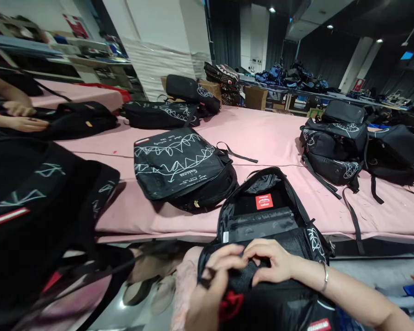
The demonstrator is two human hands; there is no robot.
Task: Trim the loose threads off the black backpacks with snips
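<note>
An unzipped black backpack [258, 222] lies in front of me, its open flap on the pink table edge and its lower part towards my body. Its lining carries a red label [264, 201]. My left hand [216, 276], slightly blurred, is closed at the dark mesh fabric inside, fingertips pointing right. Against the same mesh, my right hand [271, 261] has its thumb and fingers bent in a pinch, with a bracelet [325, 276] on the wrist. The two hands nearly meet. Something red [230, 303] shows below my left hand.
Just beyond lies a closed black backpack [182, 165] with white scribbles. More backpacks [334, 142] are stacked at right. Another large one [37, 197] is close on my left. At far left, a co-worker's hands [24, 115] touch a black bag. The pink-covered table [262, 133] stretches away.
</note>
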